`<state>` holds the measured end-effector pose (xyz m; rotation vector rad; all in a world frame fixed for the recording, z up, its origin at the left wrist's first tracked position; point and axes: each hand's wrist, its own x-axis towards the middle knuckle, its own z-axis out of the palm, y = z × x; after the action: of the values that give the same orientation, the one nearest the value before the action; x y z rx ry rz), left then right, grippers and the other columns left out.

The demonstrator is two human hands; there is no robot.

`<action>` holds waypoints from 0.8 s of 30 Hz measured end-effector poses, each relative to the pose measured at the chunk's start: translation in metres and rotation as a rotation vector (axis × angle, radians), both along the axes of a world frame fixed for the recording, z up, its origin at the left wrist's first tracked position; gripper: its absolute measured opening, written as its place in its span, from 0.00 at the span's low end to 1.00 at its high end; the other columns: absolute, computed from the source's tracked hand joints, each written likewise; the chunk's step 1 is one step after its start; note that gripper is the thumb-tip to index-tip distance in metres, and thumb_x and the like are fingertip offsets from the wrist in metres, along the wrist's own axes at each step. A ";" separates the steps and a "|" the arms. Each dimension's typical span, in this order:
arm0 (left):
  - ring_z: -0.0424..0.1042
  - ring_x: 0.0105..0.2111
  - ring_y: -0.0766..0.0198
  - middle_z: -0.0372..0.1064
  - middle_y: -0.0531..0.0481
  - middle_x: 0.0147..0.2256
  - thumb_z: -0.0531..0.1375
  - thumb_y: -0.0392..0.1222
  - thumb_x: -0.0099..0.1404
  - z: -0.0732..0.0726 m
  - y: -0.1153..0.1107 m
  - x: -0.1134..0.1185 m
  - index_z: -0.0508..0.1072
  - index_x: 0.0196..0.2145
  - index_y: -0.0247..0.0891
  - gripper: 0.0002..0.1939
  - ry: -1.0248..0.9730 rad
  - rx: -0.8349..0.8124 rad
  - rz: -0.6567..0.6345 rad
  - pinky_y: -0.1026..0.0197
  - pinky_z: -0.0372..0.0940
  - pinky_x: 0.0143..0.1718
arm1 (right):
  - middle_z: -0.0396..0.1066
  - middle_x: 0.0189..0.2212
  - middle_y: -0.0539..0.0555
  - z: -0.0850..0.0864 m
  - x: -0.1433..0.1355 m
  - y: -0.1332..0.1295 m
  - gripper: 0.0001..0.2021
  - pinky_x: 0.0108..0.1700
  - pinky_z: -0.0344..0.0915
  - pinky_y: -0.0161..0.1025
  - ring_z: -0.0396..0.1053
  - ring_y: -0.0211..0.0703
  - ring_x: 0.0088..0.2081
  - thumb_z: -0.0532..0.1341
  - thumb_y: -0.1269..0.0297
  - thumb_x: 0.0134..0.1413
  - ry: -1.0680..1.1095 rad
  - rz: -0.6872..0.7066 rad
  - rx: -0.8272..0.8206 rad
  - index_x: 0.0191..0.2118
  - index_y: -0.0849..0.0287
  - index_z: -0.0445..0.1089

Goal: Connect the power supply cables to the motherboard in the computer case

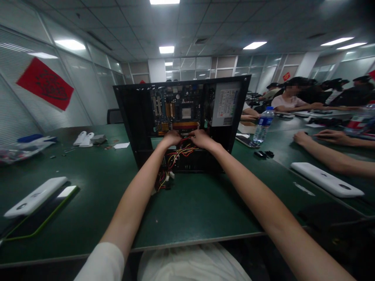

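An opened black computer case (129, 125) stands on the green table, its inside facing me. In it are a motherboard (172, 103) and, upper right, a power supply (227, 103). My left hand (172, 138) is at the motherboard's lower edge, fingers curled; what they hold is hidden. Close beside it, my right hand (202, 139) pinches a red power cable. Red, yellow and black power wires (178, 153) hang below both hands. Their white and black plugs (170, 176) dangle at the case's lower left, down to the table.
On the left lie a white device (36, 196) and a green-edged phone (43, 214). A water bottle (263, 125), small black parts (263, 154) and another white device (326, 179) are to the right. A co-worker's arms (328, 152) rest at the right edge.
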<state>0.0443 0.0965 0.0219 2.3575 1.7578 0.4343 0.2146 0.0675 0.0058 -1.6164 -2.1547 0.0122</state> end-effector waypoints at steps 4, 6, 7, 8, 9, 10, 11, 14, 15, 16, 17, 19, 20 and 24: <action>0.80 0.38 0.56 0.82 0.38 0.37 0.61 0.36 0.66 0.000 -0.002 0.000 0.85 0.36 0.29 0.12 -0.027 -0.003 -0.027 0.64 0.67 0.35 | 0.78 0.55 0.64 -0.002 0.001 0.003 0.19 0.61 0.65 0.38 0.74 0.53 0.60 0.56 0.74 0.67 -0.003 0.007 0.007 0.55 0.64 0.80; 0.79 0.38 0.56 0.82 0.37 0.36 0.61 0.37 0.67 0.000 -0.002 0.001 0.85 0.37 0.29 0.13 -0.036 0.006 -0.024 0.64 0.67 0.36 | 0.78 0.55 0.64 -0.003 0.001 0.004 0.19 0.60 0.66 0.38 0.75 0.53 0.59 0.56 0.75 0.67 0.003 0.015 0.002 0.55 0.65 0.80; 0.79 0.37 0.56 0.82 0.37 0.36 0.60 0.36 0.67 0.000 -0.002 0.001 0.85 0.37 0.28 0.13 -0.039 0.008 -0.021 0.64 0.67 0.36 | 0.78 0.55 0.64 -0.003 0.001 0.005 0.19 0.60 0.66 0.38 0.75 0.53 0.59 0.56 0.75 0.66 0.007 0.018 -0.001 0.56 0.65 0.80; 0.79 0.37 0.56 0.82 0.37 0.36 0.60 0.36 0.67 0.000 -0.002 0.001 0.85 0.37 0.29 0.12 -0.042 0.007 -0.019 0.64 0.67 0.35 | 0.78 0.55 0.64 -0.003 0.001 0.006 0.19 0.59 0.66 0.38 0.75 0.53 0.58 0.56 0.75 0.66 0.010 0.019 -0.003 0.56 0.65 0.80; 0.79 0.37 0.57 0.82 0.38 0.36 0.61 0.36 0.67 0.000 -0.002 0.001 0.85 0.36 0.29 0.12 -0.047 0.004 -0.019 0.64 0.67 0.35 | 0.78 0.55 0.64 -0.003 0.001 0.006 0.19 0.59 0.67 0.38 0.75 0.53 0.58 0.56 0.75 0.66 0.013 0.018 -0.002 0.56 0.65 0.79; 0.79 0.36 0.58 0.82 0.38 0.35 0.61 0.36 0.67 0.001 -0.002 0.001 0.85 0.36 0.30 0.12 -0.053 -0.001 -0.020 0.65 0.66 0.34 | 0.78 0.55 0.64 -0.003 0.001 0.005 0.19 0.59 0.67 0.38 0.75 0.53 0.59 0.56 0.75 0.66 0.014 0.018 0.002 0.56 0.66 0.79; 0.79 0.36 0.59 0.82 0.39 0.36 0.61 0.35 0.67 0.001 -0.002 0.001 0.85 0.36 0.30 0.11 -0.059 -0.005 -0.021 0.65 0.66 0.34 | 0.78 0.55 0.64 -0.003 0.001 0.005 0.19 0.59 0.67 0.38 0.75 0.54 0.59 0.56 0.75 0.67 0.014 0.021 0.008 0.56 0.66 0.79; 0.78 0.33 0.60 0.82 0.38 0.35 0.61 0.34 0.65 0.002 -0.002 0.001 0.84 0.35 0.28 0.11 -0.075 -0.010 -0.010 0.66 0.64 0.30 | 0.78 0.55 0.64 -0.001 0.001 0.002 0.19 0.60 0.66 0.38 0.74 0.53 0.59 0.55 0.76 0.67 0.018 0.034 0.012 0.56 0.66 0.79; 0.77 0.32 0.60 0.82 0.37 0.35 0.61 0.34 0.65 0.003 -0.002 0.000 0.84 0.35 0.27 0.11 -0.076 -0.009 -0.001 0.65 0.64 0.30 | 0.78 0.55 0.63 -0.001 0.000 0.001 0.19 0.60 0.66 0.37 0.74 0.53 0.60 0.56 0.76 0.67 0.022 0.038 0.013 0.56 0.65 0.79; 0.77 0.31 0.60 0.81 0.36 0.34 0.61 0.33 0.64 0.003 -0.002 0.000 0.83 0.34 0.26 0.11 -0.077 -0.010 0.007 0.65 0.63 0.29 | 0.78 0.56 0.63 0.000 0.000 0.001 0.20 0.61 0.65 0.37 0.74 0.52 0.60 0.56 0.77 0.66 0.025 0.042 0.015 0.56 0.65 0.79; 0.77 0.30 0.60 0.81 0.36 0.33 0.61 0.33 0.63 0.004 -0.001 0.000 0.83 0.33 0.26 0.10 -0.077 -0.011 0.012 0.64 0.63 0.28 | 0.77 0.56 0.63 0.000 0.000 0.001 0.20 0.61 0.65 0.37 0.73 0.52 0.61 0.56 0.78 0.66 0.028 0.045 0.020 0.57 0.65 0.79; 0.76 0.30 0.60 0.80 0.36 0.31 0.61 0.33 0.63 0.004 -0.001 0.000 0.83 0.32 0.26 0.10 -0.081 -0.014 0.012 0.64 0.63 0.28 | 0.77 0.56 0.62 0.001 0.000 0.001 0.20 0.62 0.64 0.37 0.73 0.51 0.61 0.56 0.78 0.66 0.030 0.049 0.036 0.57 0.65 0.79; 0.77 0.30 0.59 0.80 0.36 0.32 0.61 0.34 0.64 0.005 -0.001 0.000 0.83 0.33 0.26 0.11 -0.085 -0.012 0.010 0.64 0.64 0.29 | 0.77 0.56 0.62 0.001 0.000 0.002 0.20 0.62 0.64 0.37 0.73 0.51 0.61 0.57 0.78 0.66 0.029 0.050 0.044 0.57 0.65 0.79; 0.79 0.35 0.57 0.81 0.37 0.34 0.61 0.35 0.65 0.003 0.001 0.003 0.84 0.39 0.28 0.11 -0.106 0.015 0.010 0.63 0.68 0.35 | 0.78 0.55 0.62 0.002 0.000 -0.001 0.17 0.60 0.65 0.38 0.74 0.51 0.59 0.58 0.76 0.66 0.011 0.037 0.076 0.56 0.66 0.78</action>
<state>0.0469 0.0979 0.0248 2.2910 1.7262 0.5642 0.2142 0.0662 0.0081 -1.5304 -2.1504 -0.0491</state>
